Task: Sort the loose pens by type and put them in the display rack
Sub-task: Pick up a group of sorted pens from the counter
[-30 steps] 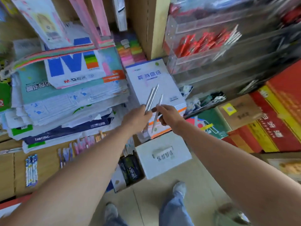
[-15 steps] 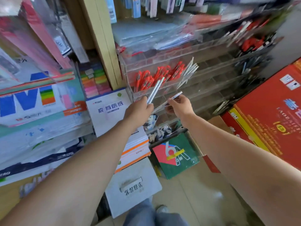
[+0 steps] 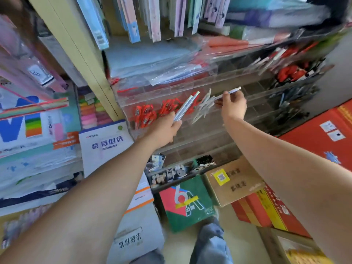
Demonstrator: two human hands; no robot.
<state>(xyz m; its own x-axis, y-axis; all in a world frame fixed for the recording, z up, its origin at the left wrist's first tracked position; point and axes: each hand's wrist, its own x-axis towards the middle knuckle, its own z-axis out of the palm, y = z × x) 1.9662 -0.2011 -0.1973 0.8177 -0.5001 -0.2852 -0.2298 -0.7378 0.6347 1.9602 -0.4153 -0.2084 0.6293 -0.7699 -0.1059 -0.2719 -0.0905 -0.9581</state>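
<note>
A clear acrylic display rack (image 3: 224, 80) with many compartments stands on the shelf ahead. Red pens (image 3: 145, 115) fill its left slots and several white pens (image 3: 203, 105) lean in the slot beside them. My left hand (image 3: 164, 128) grips two silver-white pens (image 3: 185, 106) that point up in front of the red pens. My right hand (image 3: 233, 106) pinches a single white pen (image 3: 231, 91) just right of the leaning white pens, at the rack's front. More red and dark pens (image 3: 293, 72) sit in the rack's far right slots.
Stacks of paper packs (image 3: 34, 130) fill the left shelf, with a white letter-paper pad (image 3: 105, 145) near my left arm. Below the rack lie a green box (image 3: 187, 204), a brown carton (image 3: 233, 180) and red cartons (image 3: 320, 138). My legs (image 3: 209, 244) stand on the floor.
Both hands rose from in front of the paper pad up to the rack. The right hand carried its single pen past the white pens' slot; the view tilted up and right.
</note>
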